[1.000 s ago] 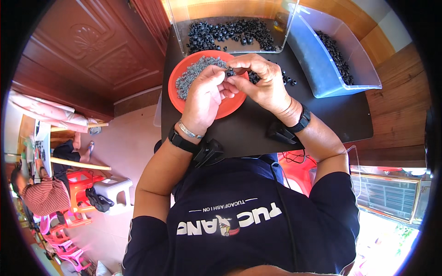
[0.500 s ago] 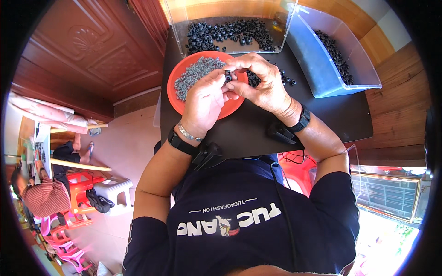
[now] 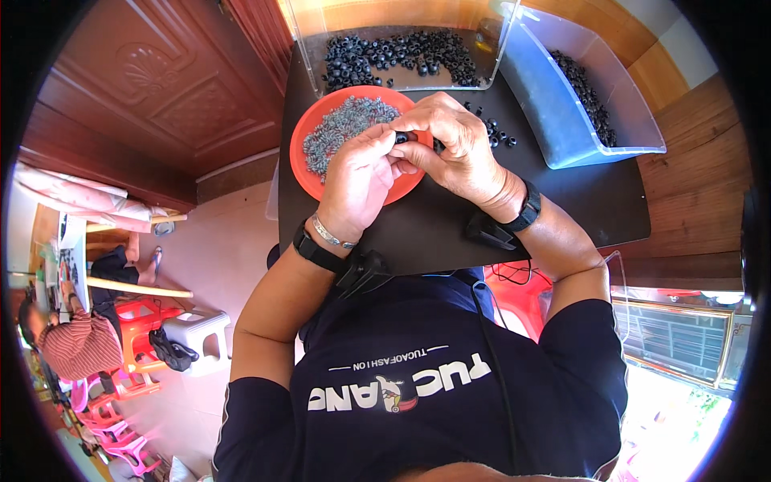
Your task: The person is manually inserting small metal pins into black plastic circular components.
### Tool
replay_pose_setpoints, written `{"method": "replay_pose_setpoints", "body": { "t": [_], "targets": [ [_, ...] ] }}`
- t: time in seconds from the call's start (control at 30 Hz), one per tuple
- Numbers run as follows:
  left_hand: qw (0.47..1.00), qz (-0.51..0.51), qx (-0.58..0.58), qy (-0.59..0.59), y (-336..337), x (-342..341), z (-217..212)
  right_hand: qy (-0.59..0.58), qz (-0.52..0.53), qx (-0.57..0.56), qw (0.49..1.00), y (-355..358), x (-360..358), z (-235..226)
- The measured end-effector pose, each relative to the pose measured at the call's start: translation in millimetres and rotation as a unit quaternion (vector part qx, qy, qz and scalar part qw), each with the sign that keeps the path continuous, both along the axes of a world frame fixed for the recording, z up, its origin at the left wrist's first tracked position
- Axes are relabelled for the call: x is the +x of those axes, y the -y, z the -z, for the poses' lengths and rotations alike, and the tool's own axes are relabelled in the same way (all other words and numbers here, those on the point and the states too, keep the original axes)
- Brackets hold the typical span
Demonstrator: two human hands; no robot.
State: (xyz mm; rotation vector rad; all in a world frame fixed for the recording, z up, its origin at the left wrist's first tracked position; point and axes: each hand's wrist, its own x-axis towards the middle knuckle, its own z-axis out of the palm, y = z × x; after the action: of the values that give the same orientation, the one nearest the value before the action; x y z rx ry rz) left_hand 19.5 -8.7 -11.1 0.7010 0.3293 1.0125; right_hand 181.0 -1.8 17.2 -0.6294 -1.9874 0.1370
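Over an orange-red plate [image 3: 298, 149], my two hands meet at a small round black plastic piece [image 3: 401, 138]. My left hand [image 3: 357, 177] pinches it between thumb and fingers, palm turned up. From the other side my right hand [image 3: 464, 157] closes thumb and forefinger on the same piece, partly covering it. Small grey metal parts, perhaps screws [image 3: 341, 132], are heaped on the plate. Just beyond my right hand, several loose black pieces [image 3: 499, 136] lie on the dark table [image 3: 554, 209].
A clear bin [image 3: 490, 72] with many black pieces [image 3: 385, 60] stands behind the plate. At the right is a bluish bin [image 3: 546, 120] holding more. Two black devices [image 3: 365, 273] sit at the table's near edge. Stools [image 3: 197, 333] and a seated person [image 3: 80, 345] are at left.
My right fingers have shifted slightly and now cover more of the black piece, which has turned between my fingertips. The plate looks nearly unmoved.
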Motion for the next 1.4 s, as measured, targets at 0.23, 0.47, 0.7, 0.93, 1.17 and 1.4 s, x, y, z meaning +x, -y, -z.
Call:
{"method": "replay_pose_setpoints", "body": {
  "t": [0.23,0.47,0.7,0.93,1.17,1.4],
  "targets": [
    [1.0,-0.003,0.013,-0.003,2.8,2.7,-2.3,0.014,0.001,0.006,1.0,0.6,0.7,0.0],
    [0.999,0.014,0.021,-0.019,-2.4,-3.3,3.8,0.02,0.04,0.057,0.997,-4.6,10.0,-8.2],
    [0.997,0.0,0.0,-0.072,-3.5,-9.7,-0.4,0.03,0.334,0.208,0.919,-3.3,59.0,-68.3],
    [0.997,0.013,0.012,-0.07,-5.8,-9.5,-3.0,-0.103,0.433,0.146,0.883,-1.0,101.9,-85.6],
    [0.997,-0.003,0.02,-0.074,-5.4,-11.5,-2.4,-0.176,0.455,0.155,0.859,6.4,116.1,-91.7],
    [0.997,-0.003,0.02,-0.068,-7.3,-12.1,-1.2,0.08,0.609,0.045,0.788,7.8,162.8,-88.5]
  ]
}}
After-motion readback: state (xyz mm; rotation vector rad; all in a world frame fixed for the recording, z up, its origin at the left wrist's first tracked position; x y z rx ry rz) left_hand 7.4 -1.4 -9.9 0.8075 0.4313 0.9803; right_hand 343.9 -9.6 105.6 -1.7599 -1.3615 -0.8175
